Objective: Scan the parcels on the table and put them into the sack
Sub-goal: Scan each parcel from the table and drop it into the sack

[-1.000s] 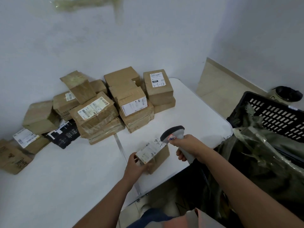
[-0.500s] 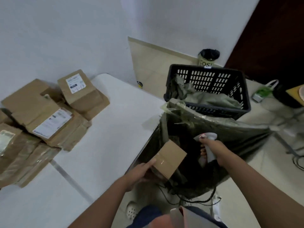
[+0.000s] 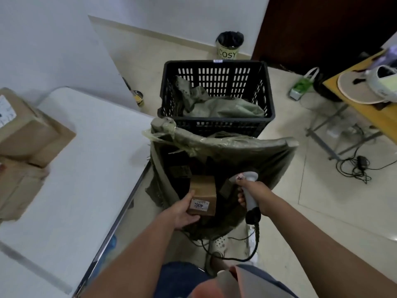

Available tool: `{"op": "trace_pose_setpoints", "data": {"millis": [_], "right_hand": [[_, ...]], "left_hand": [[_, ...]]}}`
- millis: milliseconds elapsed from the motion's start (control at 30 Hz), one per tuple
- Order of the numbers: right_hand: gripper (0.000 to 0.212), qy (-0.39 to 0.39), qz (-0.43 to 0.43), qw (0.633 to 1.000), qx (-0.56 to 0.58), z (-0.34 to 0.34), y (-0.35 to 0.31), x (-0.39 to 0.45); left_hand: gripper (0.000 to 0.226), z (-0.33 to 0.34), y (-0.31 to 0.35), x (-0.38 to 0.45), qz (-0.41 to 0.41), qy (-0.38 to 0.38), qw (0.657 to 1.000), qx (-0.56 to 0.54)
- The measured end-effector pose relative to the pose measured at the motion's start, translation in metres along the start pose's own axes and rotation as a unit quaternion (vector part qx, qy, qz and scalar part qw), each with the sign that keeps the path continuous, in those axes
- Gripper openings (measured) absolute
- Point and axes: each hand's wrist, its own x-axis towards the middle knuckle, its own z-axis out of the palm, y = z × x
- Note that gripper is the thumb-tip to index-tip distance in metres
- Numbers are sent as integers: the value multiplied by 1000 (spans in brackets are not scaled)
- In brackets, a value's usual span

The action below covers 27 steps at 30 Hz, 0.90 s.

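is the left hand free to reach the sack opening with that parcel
Probably yes: the left hand holds the small parcel right over the sack's open mouth, nothing blocks it, and the right hand holds the scanner off to the side.

arms bare | blue shorts (image 3: 182, 274) | white perforated clogs (image 3: 219, 244)

"COSY" on the bin (image 3: 229, 48); small parcel (image 3: 202, 195) label reads roughly "400"; remaining labels unreadable.

Soft daylight, blurred wide-angle edges.
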Motion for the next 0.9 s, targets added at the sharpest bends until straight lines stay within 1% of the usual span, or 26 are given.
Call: {"op": "trace_pose_setpoints", "data": {"millis": [100, 167, 300, 367, 433, 533, 633, 767, 833, 900], "right_hand": [[34, -21, -6, 1000, -1, 0, -4, 4], [36, -34, -8, 999, -12, 0, -6, 7], [38, -55, -9, 998, -22, 2, -10, 14], [37, -62, -10, 998, -29, 4, -12, 16], [35, -68, -7, 997, -30, 5, -12, 18], [35, -73, -1, 997, -29, 9, -13, 20], [35, -73, -1, 997, -27, 9, -13, 21], [34, -68, -3, 997, -27, 6, -17, 24], [34, -58, 0, 998, -23, 4, -18, 26], [34, -46, 3, 999, -23, 2, -18, 29]], "left_hand": [[39, 6, 11, 13, 22, 29, 998, -56], [36, -1, 11, 20, 30, 60, 994, -91], [36, -31, 3, 26, 54, 148, 975, -157], [40, -47, 0, 28, 68, 194, 961, -186], [44, -57, 1, 28, 77, 217, 949, -215], [45, -58, 3, 29, 92, 228, 935, -257], [50, -49, 4, 32, 87, 232, 926, -285], [44, -41, 13, 35, 68, 193, 946, -253], [40, -38, 17, 37, 47, 174, 963, -201], [40, -32, 20, 40, 25, 154, 977, -148]]}}
